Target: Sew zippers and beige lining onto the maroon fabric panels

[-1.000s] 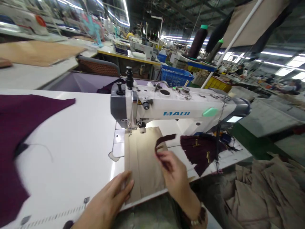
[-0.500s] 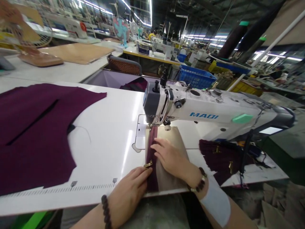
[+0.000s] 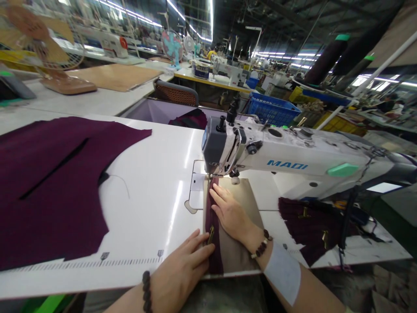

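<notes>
A maroon zipper strip (image 3: 215, 256) lies lengthwise on a beige fabric piece (image 3: 249, 191), its far end under the needle area of the sewing machine (image 3: 280, 148). My right hand (image 3: 233, 213) rests flat on both, fingers stretched toward the presser foot, which is partly hidden. At the strip's near end, my left hand (image 3: 185, 265) has its fingertips around the brass zipper pull (image 3: 211, 234); the exact contact is partly hidden. To the left, a large maroon fabric panel (image 3: 58, 191) with a dark slit lies on the white table (image 3: 153, 174).
More maroon zipper pieces (image 3: 304, 221) with brass pulls lie right, under the machine arm. Behind stand a blue crate (image 3: 273, 108), a chair (image 3: 176, 93) and a tan fan (image 3: 48, 48). Thread cones (image 3: 327, 61) rise at back right.
The zipper pull has swung from lying crosswise to pointing along the strip, with my left fingertips now around it. My right hand stays flat on the fabric. The whole view has shifted slightly.
</notes>
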`<action>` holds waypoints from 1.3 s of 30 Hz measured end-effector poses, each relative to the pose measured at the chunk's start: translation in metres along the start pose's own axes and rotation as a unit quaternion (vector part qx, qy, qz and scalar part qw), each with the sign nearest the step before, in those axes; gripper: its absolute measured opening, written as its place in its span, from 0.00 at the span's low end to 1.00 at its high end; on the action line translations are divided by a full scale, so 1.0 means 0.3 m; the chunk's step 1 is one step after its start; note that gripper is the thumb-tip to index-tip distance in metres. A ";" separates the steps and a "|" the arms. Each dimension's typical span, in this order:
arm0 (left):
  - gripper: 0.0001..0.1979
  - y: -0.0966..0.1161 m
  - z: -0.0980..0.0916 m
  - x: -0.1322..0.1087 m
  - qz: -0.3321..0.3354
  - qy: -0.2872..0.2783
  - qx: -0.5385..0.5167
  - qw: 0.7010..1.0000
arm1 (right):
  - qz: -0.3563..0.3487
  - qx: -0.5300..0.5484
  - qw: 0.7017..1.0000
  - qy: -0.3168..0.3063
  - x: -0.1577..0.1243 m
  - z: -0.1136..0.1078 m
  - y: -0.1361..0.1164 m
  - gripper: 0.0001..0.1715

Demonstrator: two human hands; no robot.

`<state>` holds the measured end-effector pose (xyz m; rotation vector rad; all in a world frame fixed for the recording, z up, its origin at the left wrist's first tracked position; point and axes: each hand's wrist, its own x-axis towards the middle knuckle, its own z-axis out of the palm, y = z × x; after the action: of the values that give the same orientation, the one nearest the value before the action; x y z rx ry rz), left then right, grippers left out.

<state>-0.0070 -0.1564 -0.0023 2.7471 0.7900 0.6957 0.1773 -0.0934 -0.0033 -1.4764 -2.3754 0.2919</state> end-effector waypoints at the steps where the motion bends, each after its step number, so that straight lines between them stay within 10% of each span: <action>1: 0.13 0.003 -0.002 -0.002 0.013 -0.001 -0.004 1.000 | -0.002 -0.003 1.000 -0.001 -0.012 -0.002 -0.006 0.26; 17: 0.14 0.007 -0.030 -0.019 0.122 0.021 -0.084 0.989 | 0.015 -0.039 0.999 -0.012 -0.069 0.004 -0.050 0.26; 25: 0.10 -0.107 -0.101 0.079 0.017 0.003 -0.008 1.000 | 0.013 -0.052 0.998 -0.028 -0.072 -0.001 -0.048 0.27; 39: 0.17 -0.269 -0.027 0.180 -0.003 -0.115 0.138 0.984 | 0.024 -0.074 0.994 -0.072 -0.060 -0.007 -0.052 0.29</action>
<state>-0.0069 -0.0590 0.0004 2.9944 0.8992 0.2751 0.1725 -0.1166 0.0010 -1.6314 -2.5247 0.2464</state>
